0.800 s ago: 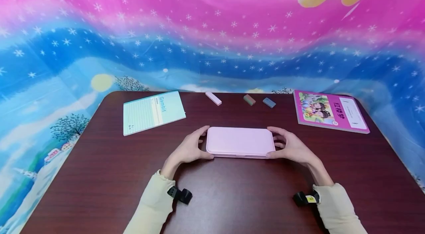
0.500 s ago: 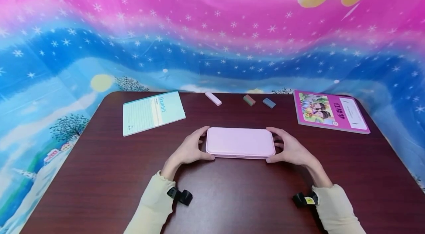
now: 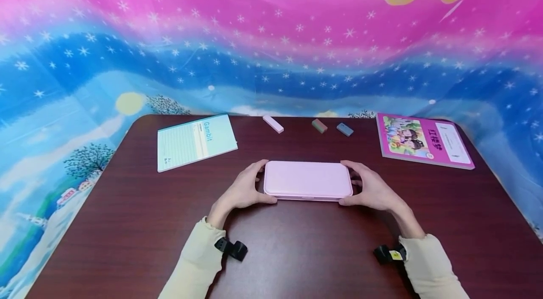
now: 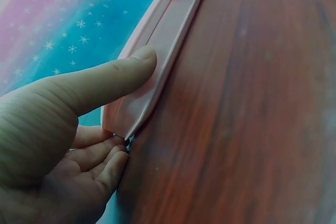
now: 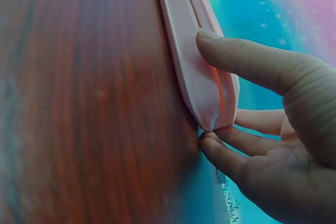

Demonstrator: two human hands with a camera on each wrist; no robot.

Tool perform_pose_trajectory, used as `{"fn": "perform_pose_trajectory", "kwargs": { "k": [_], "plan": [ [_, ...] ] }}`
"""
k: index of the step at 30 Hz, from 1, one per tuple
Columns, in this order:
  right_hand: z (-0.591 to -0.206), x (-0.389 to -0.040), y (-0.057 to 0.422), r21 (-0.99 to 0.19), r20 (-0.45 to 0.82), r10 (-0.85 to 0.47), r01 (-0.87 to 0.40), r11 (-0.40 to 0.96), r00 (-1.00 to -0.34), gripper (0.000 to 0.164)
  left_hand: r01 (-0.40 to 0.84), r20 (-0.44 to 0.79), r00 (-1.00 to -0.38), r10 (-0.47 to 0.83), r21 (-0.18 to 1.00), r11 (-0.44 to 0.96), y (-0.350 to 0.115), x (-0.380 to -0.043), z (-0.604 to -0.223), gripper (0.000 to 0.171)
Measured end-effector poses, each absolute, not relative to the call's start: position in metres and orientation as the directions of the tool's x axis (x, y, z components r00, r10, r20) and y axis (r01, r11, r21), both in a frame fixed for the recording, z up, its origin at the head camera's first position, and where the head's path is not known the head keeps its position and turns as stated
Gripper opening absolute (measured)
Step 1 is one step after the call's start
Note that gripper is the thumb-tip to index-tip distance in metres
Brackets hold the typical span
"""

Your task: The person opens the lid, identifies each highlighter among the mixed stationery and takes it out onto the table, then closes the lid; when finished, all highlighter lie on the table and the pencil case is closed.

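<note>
A pale pink pencil case (image 3: 308, 179) lies lengthwise on the dark wooden table (image 3: 305, 247), its lid down and a small clasp on the front side. My left hand (image 3: 243, 188) grips the left end, thumb along the front side and fingers round the end. At the opposite end my right hand (image 3: 373, 188) holds it the same way. Both wrist views show the thumb of the left hand (image 4: 68, 108) and of the right hand (image 5: 278, 98) on the front side of the case, with the other fingers at its lower corner.
A light green notebook (image 3: 197, 142) lies at the back left, a magenta picture book (image 3: 424, 141) at the back right. Between them are a pink-white eraser-like block (image 3: 273, 124), a brown-green block (image 3: 319, 126) and a blue-grey block (image 3: 345, 129). A printed cloth (image 3: 271, 53) hangs behind.
Both thumbs have slid slightly inward along the front of the pencil case. The case stays in place between the hands; the head view has shifted slightly.
</note>
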State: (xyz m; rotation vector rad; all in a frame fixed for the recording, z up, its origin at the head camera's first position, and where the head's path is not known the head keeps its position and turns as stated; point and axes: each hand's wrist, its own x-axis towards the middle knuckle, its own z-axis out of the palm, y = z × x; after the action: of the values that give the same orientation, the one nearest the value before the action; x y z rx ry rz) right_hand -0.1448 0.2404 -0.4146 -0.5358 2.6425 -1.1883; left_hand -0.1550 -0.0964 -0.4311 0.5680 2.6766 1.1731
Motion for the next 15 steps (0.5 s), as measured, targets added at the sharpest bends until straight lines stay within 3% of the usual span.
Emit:
{"fn": "perform_pose_trajectory", "kwargs": {
  "k": [15],
  "plan": [
    [-0.4137,-0.1455,0.2422,-0.781,-0.036,-0.398,-0.222,0.584,-0.917,0.093,0.279,-0.011,-0.905,0.425,0.739,0.613,-0.0982,-0.1551,-0.4302,0.096]
  ]
}}
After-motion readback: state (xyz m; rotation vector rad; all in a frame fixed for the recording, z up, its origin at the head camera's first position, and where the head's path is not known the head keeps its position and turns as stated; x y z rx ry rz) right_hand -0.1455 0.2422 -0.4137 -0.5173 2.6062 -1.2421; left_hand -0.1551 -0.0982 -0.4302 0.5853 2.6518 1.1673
